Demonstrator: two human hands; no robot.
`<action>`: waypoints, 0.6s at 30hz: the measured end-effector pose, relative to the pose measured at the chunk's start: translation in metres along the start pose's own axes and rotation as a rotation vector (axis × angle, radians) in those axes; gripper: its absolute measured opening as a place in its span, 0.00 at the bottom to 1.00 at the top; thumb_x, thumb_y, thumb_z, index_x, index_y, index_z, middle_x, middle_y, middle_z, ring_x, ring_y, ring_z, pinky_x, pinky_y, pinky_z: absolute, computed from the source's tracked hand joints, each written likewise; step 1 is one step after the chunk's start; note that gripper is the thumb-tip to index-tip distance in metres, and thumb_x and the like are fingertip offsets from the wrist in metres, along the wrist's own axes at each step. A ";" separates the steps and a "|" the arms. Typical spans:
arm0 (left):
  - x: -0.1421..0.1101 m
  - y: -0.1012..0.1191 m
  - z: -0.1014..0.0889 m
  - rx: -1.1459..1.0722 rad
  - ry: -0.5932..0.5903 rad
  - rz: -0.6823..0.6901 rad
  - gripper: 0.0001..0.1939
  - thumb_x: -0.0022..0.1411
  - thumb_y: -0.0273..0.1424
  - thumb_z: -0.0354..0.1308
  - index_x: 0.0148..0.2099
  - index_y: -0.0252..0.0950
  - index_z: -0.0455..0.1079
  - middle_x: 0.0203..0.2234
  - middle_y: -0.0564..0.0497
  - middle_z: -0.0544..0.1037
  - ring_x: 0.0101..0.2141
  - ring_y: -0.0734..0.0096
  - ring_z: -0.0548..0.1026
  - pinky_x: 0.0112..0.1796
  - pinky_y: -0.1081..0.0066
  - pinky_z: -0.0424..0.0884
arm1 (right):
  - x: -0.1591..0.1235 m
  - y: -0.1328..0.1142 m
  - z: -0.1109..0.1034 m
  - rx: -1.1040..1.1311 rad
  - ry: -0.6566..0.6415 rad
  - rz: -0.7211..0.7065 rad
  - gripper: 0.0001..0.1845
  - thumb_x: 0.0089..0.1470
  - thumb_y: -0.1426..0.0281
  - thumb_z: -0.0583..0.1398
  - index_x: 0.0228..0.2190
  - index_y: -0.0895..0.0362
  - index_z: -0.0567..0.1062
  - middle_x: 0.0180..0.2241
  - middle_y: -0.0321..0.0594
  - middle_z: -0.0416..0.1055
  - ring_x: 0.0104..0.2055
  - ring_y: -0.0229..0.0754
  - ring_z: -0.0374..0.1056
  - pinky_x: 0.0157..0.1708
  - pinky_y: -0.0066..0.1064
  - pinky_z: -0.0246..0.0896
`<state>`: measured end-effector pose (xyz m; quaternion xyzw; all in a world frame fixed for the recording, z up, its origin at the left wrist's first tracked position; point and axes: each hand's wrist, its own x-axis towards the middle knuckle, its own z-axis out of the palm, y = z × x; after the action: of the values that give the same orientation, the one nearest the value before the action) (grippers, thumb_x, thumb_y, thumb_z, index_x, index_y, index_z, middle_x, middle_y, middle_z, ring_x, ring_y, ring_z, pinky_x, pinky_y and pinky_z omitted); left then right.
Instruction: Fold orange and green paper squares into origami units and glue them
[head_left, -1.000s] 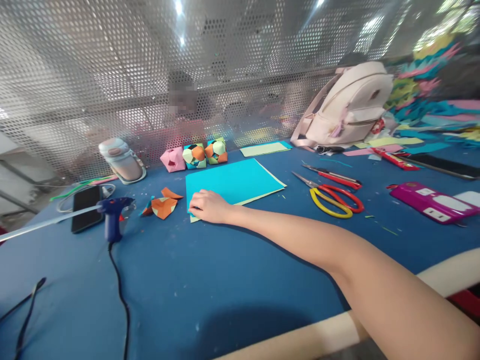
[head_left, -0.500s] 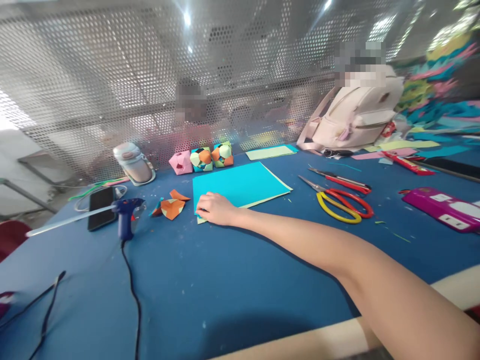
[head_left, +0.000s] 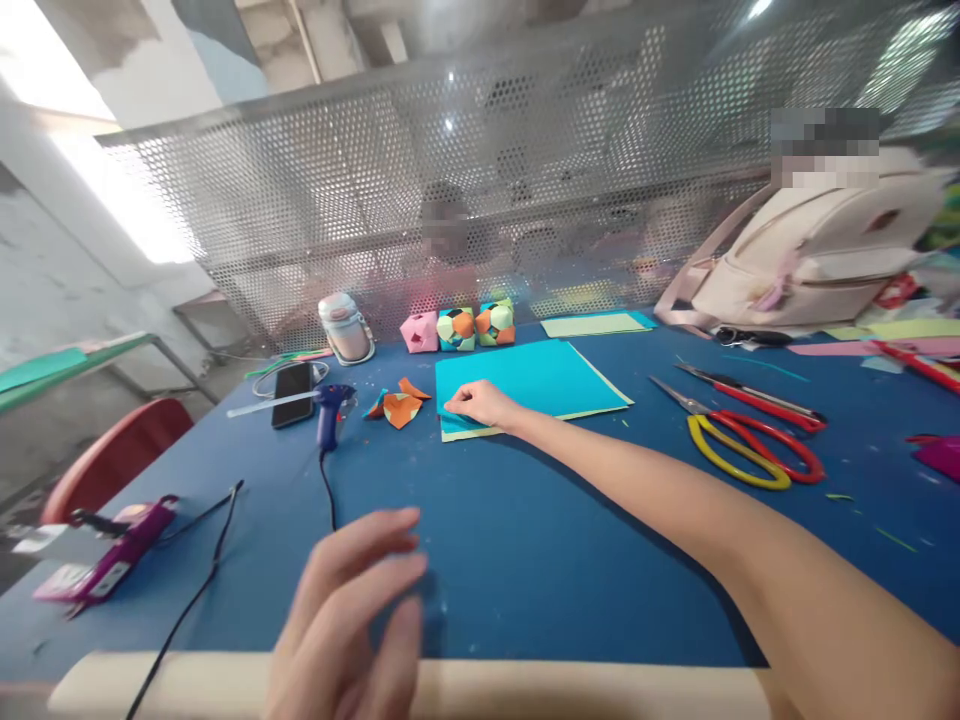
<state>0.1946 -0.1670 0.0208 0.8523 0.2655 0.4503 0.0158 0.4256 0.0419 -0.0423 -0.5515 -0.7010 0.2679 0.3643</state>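
Observation:
My right hand (head_left: 480, 402) reaches across from the right, its fingers closed in a pinch at the near left corner of a blue paper sheet (head_left: 532, 375). Pale yellow-green paper shows under the blue along the near and right edges. My left hand (head_left: 352, 610) is raised above the near table edge, fingers apart and slightly blurred, with nothing in it. Left of the paper lie folded orange and blue paper pieces (head_left: 401, 408). Beyond them, to the left, a blue glue gun (head_left: 328, 420) carries a long clear glue stick.
Folded paper balls (head_left: 456, 328) and a bottle (head_left: 346, 330) stand at the back. Scissors (head_left: 739, 448), a utility knife (head_left: 765, 400) and a backpack (head_left: 817, 250) are on the right. A phone (head_left: 292, 393) and a purple power strip (head_left: 124, 555) lie left; a cord crosses the near edge.
My left hand has come into view at the bottom. My right fingers have gone from resting on the paper's corner to pinching it. The view has swung left.

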 end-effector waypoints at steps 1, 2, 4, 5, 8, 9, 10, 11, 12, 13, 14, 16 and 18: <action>0.011 -0.001 0.009 -0.022 -0.035 -0.023 0.09 0.63 0.24 0.50 0.44 0.36 0.68 0.46 0.44 0.71 0.44 0.66 0.73 0.39 0.68 0.73 | 0.001 0.001 0.000 0.036 0.037 0.020 0.16 0.53 0.60 0.61 0.25 0.62 0.71 0.23 0.32 0.68 0.26 0.34 0.64 0.27 0.27 0.60; 0.021 -0.004 0.017 -0.045 -0.095 -0.051 0.09 0.62 0.22 0.50 0.42 0.37 0.68 0.44 0.45 0.72 0.42 0.68 0.74 0.39 0.70 0.73 | 0.001 0.001 0.000 0.073 0.076 0.037 0.18 0.50 0.58 0.62 0.21 0.61 0.70 0.20 0.31 0.65 0.23 0.33 0.61 0.25 0.26 0.56; 0.036 -0.013 0.033 -0.077 -0.277 -0.080 0.08 0.62 0.23 0.50 0.38 0.37 0.70 0.41 0.46 0.74 0.39 0.69 0.75 0.38 0.72 0.73 | 0.001 0.001 -0.002 0.147 0.147 0.067 0.22 0.46 0.53 0.62 0.18 0.59 0.66 0.15 0.28 0.58 0.19 0.31 0.55 0.21 0.25 0.49; 0.041 -0.019 0.039 -0.066 -0.369 -0.099 0.08 0.62 0.24 0.50 0.39 0.37 0.70 0.41 0.46 0.74 0.40 0.69 0.75 0.39 0.72 0.73 | 0.001 0.001 -0.003 0.181 0.177 0.077 0.24 0.45 0.51 0.61 0.17 0.58 0.65 0.14 0.27 0.56 0.18 0.31 0.52 0.20 0.26 0.47; 0.048 -0.038 0.053 0.084 -0.556 -0.107 0.09 0.62 0.26 0.49 0.41 0.37 0.70 0.44 0.45 0.73 0.43 0.64 0.74 0.42 0.66 0.73 | -0.001 -0.003 -0.013 0.262 0.254 0.085 0.27 0.43 0.46 0.58 0.16 0.56 0.61 0.13 0.26 0.51 0.17 0.30 0.47 0.18 0.26 0.43; 0.050 -0.044 0.057 0.157 -0.623 -0.097 0.10 0.63 0.27 0.48 0.42 0.37 0.70 0.45 0.44 0.73 0.44 0.63 0.73 0.43 0.64 0.73 | -0.002 -0.006 -0.018 0.280 0.278 0.081 0.27 0.43 0.45 0.58 0.16 0.55 0.60 0.13 0.26 0.51 0.17 0.30 0.46 0.18 0.26 0.42; 0.052 -0.049 0.062 0.226 -0.687 -0.081 0.10 0.63 0.27 0.48 0.43 0.38 0.69 0.46 0.44 0.72 0.45 0.62 0.73 0.44 0.63 0.72 | -0.004 -0.009 -0.025 0.293 0.302 0.074 0.27 0.43 0.45 0.58 0.16 0.55 0.60 0.13 0.26 0.50 0.17 0.31 0.45 0.18 0.26 0.41; 0.056 -0.054 0.067 0.290 -0.739 -0.061 0.11 0.63 0.28 0.48 0.45 0.38 0.69 0.47 0.44 0.71 0.45 0.61 0.72 0.44 0.62 0.72 | -0.005 -0.013 -0.033 0.303 0.328 0.065 0.27 0.43 0.45 0.58 0.16 0.55 0.59 0.14 0.26 0.50 0.17 0.31 0.45 0.18 0.27 0.41; 0.060 -0.059 0.073 0.354 -0.768 -0.043 0.11 0.64 0.28 0.48 0.47 0.38 0.67 0.48 0.44 0.70 0.46 0.61 0.72 0.44 0.62 0.72 | -0.007 -0.017 -0.041 0.308 0.354 0.052 0.27 0.43 0.46 0.58 0.16 0.55 0.59 0.14 0.26 0.49 0.17 0.31 0.45 0.18 0.27 0.40; 0.066 -0.064 0.080 0.423 -0.780 -0.020 0.13 0.64 0.29 0.48 0.50 0.38 0.65 0.50 0.43 0.69 0.46 0.60 0.71 0.44 0.62 0.71 | -0.010 -0.022 -0.051 0.311 0.381 0.037 0.27 0.44 0.46 0.59 0.16 0.55 0.59 0.14 0.27 0.49 0.18 0.31 0.44 0.18 0.27 0.40; 0.071 -0.070 0.088 0.486 -0.780 0.005 0.14 0.65 0.31 0.47 0.52 0.37 0.64 0.51 0.42 0.67 0.48 0.58 0.69 0.45 0.60 0.71 | -0.014 -0.026 -0.061 0.312 0.405 0.020 0.27 0.44 0.46 0.59 0.17 0.55 0.59 0.15 0.27 0.49 0.18 0.31 0.44 0.18 0.27 0.40; 0.081 -0.083 0.104 0.510 -0.779 0.013 0.16 0.66 0.33 0.46 0.54 0.36 0.62 0.54 0.39 0.64 0.52 0.53 0.66 0.46 0.57 0.69 | -0.027 -0.035 -0.081 0.304 0.448 -0.016 0.26 0.45 0.47 0.59 0.18 0.55 0.60 0.16 0.27 0.49 0.19 0.31 0.45 0.19 0.27 0.41; 0.090 -0.097 0.117 0.514 -0.799 0.015 0.15 0.67 0.34 0.43 0.52 0.37 0.64 0.50 0.39 0.67 0.49 0.53 0.68 0.44 0.57 0.69 | -0.047 -0.044 -0.100 0.283 0.477 -0.048 0.26 0.45 0.47 0.59 0.18 0.56 0.61 0.16 0.28 0.50 0.20 0.31 0.45 0.19 0.27 0.40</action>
<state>0.2838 -0.0171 -0.0061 0.9369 0.3354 0.0070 -0.0980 0.4861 -0.0168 0.0410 -0.5258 -0.5642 0.2169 0.5985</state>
